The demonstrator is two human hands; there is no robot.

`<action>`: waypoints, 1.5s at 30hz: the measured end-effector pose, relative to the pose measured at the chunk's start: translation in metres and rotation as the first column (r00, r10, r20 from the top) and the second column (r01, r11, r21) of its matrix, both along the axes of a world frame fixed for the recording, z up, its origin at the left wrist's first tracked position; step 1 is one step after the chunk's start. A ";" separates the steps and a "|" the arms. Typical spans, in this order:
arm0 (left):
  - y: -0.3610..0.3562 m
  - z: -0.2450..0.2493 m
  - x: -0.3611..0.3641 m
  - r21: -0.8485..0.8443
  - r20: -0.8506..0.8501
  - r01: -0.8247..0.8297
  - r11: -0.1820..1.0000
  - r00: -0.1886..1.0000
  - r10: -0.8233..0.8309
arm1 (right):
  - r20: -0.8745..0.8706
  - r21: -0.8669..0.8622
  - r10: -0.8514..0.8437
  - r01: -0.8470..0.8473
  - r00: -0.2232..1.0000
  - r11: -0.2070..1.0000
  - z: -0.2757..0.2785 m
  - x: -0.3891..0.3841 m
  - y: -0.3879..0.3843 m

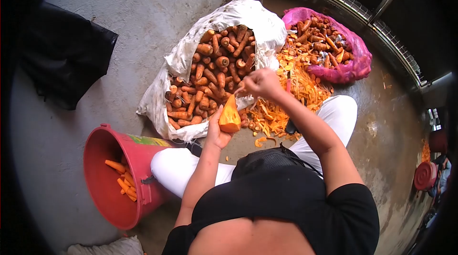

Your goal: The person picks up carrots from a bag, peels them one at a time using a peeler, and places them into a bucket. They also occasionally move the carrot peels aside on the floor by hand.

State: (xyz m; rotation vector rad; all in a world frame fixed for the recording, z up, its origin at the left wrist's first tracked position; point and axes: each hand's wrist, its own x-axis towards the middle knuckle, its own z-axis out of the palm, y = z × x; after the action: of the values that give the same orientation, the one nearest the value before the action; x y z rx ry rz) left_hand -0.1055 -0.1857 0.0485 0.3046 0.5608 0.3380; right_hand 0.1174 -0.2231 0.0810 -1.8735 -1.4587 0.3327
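Observation:
My left hand (218, 131) is closed around a thick, peeled orange carrot (230, 115), whose narrow end points up and away from me. Just above and to the right, my right hand (260, 83) is curled shut near the carrot's tip, apart from it. A thin pale shape shows at its fingertips, too small to name. Behind both hands a white woven sack (160, 80) lies open, full of unpeeled carrots (222, 61). Orange peelings (274, 114) are heaped on the floor beneath my right forearm, with a slim red item (288, 82) among them.
A red bucket (101, 169) lies tilted at my left, with several peeled carrots (125, 178) inside. A pink mesh sack (360, 54) of carrots and scraps stands behind the peelings. Black sheeting (71, 49) hangs at left. Red containers (425, 176) are far right.

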 end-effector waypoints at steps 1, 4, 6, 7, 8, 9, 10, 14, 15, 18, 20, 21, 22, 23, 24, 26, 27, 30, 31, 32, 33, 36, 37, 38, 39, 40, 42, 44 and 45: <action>-0.002 0.001 0.002 -0.012 -0.012 -0.020 1.000 1.000 0.019 | 0.192 0.161 0.079 -0.111 0.978 0.981 -0.002 -0.014 -0.005; -0.001 -0.006 0.005 -0.060 -0.092 -0.032 0.998 0.995 0.026 | 0.272 0.215 0.194 -0.256 0.943 0.943 0.005 -0.045 -0.012; -0.004 -0.001 0.003 -0.014 -0.134 -0.010 1.000 0.991 0.008 | 0.264 0.271 0.216 -0.287 0.940 0.919 0.004 -0.051 -0.009; -0.006 0.006 0.004 -0.032 -0.141 -0.013 0.999 0.990 0.009 | 0.264 0.282 0.230 -0.303 0.937 0.911 0.001 -0.052 -0.007; -0.007 0.006 0.004 -0.011 -0.143 0.001 1.000 0.990 -0.003 | 0.263 0.293 0.245 -0.319 0.933 0.901 0.000 -0.052 -0.005; -0.007 0.006 0.003 0.010 -0.145 0.013 1.000 0.989 -0.012 | 0.257 0.291 0.249 -0.321 0.934 0.901 -0.001 -0.052 -0.004; -0.007 0.006 0.001 0.029 -0.149 0.024 0.999 0.989 -0.019 | 0.250 0.289 0.255 -0.324 0.934 0.901 -0.001 -0.051 -0.002; -0.011 0.010 -0.002 0.111 -0.145 0.068 0.991 0.988 -0.052 | 0.279 0.158 0.098 -0.146 0.955 0.977 -0.012 -0.031 0.008; -0.014 0.015 -0.009 0.133 -0.138 0.122 0.984 0.985 -0.103 | 0.321 0.040 0.078 -0.096 0.944 0.995 -0.024 -0.007 0.016; -0.018 0.025 -0.016 0.118 -0.103 0.118 0.986 0.989 -0.106 | 0.616 -0.340 -0.053 0.326 0.786 0.882 -0.027 0.055 0.014; -0.009 0.018 -0.013 0.080 -0.027 0.064 0.995 0.998 -0.062 | 0.506 -0.098 -0.363 0.470 0.783 0.877 -0.050 0.078 0.010; -0.007 0.020 -0.011 0.090 -0.026 0.043 0.995 0.999 -0.040 | 0.483 -0.056 -0.391 0.474 0.783 0.879 -0.044 0.074 0.006; -0.005 0.019 -0.010 0.072 -0.019 0.040 0.997 0.999 -0.038 | 0.358 -0.162 -0.364 0.440 0.860 0.883 -0.035 0.067 0.004; -0.003 0.018 -0.008 0.058 -0.010 0.039 0.998 0.999 -0.038 | 0.220 -0.258 -0.341 0.392 0.914 0.883 -0.027 0.057 0.004; 0.000 0.014 -0.007 0.045 -0.005 0.042 0.998 0.999 -0.042 | 0.073 -0.346 -0.326 0.331 0.942 0.878 -0.022 0.045 0.002; 0.003 0.004 -0.005 0.060 0.003 0.061 0.996 0.998 -0.061 | -0.012 -0.265 -0.198 0.188 0.980 0.946 0.000 0.011 -0.007; 0.002 0.003 -0.003 0.055 -0.014 0.065 0.996 0.998 -0.065 | 0.021 -0.156 -0.101 0.103 0.995 0.982 -0.010 0.004 -0.007; -0.006 0.006 0.003 0.029 -0.083 0.016 0.999 0.996 -0.014 | 0.226 0.096 0.156 -0.181 0.962 0.979 0.009 -0.026 -0.011; -0.008 0.008 0.005 0.022 -0.107 -0.013 1.000 0.994 0.015 | 0.216 0.137 0.191 -0.224 0.958 0.965 0.010 -0.033 -0.010; -0.008 0.006 0.005 0.002 -0.111 -0.022 1.000 0.994 0.022 | 0.208 0.179 0.228 -0.266 0.951 0.947 0.011 -0.039 -0.009; -0.007 0.006 0.006 -0.017 -0.116 -0.032 0.999 0.993 0.030 | 0.252 0.161 0.270 -0.316 0.929 0.935 0.009 -0.043 -0.006; -0.008 0.006 0.004 -0.006 -0.131 -0.046 0.999 0.990 0.044 | 0.266 0.150 0.297 -0.344 0.917 0.927 0.008 -0.045 -0.003; -0.008 0.006 0.004 -0.001 -0.144 -0.052 0.999 0.988 0.052 | 0.263 0.166 0.295 -0.344 0.919 0.924 0.007 -0.046 -0.002; -0.008 0.006 0.004 0.005 -0.155 -0.059 0.998 0.986 0.059 | 0.260 0.181 0.292 -0.344 0.920 0.921 0.004 -0.045 0.000; -0.008 0.004 0.003 0.043 -0.141 -0.052 0.998 0.988 0.057 | 0.258 0.195 0.290 -0.343 0.922 0.919 0.001 -0.043 0.002; -0.009 -0.001 0.001 0.082 -0.126 -0.044 0.996 0.991 0.054 | 0.243 0.148 0.249 -0.289 0.938 0.946 -0.002 -0.039 0.005; -0.008 0.007 -0.002 0.121 -0.147 0.104 0.987 0.986 -0.086 | 0.223 0.053 0.159 -0.175 0.962 0.983 -0.013 -0.017 0.016; -0.015 0.019 -0.009 0.151 -0.072 0.154 0.977 0.987 -0.144 | 0.430 -0.216 -0.031 0.136 0.903 0.967 -0.034 0.028 0.029; -0.015 0.021 -0.011 0.114 -0.014 0.150 0.982 0.989 -0.150 | 0.485 -0.255 -0.109 0.259 0.868 0.932 -0.048 0.055 0.028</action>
State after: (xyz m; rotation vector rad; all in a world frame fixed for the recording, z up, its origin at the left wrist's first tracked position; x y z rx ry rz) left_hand -0.1165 -0.2007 0.0699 0.4566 0.5217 0.2240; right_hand 0.1720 -0.1954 0.0334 -2.4611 -1.5772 0.0127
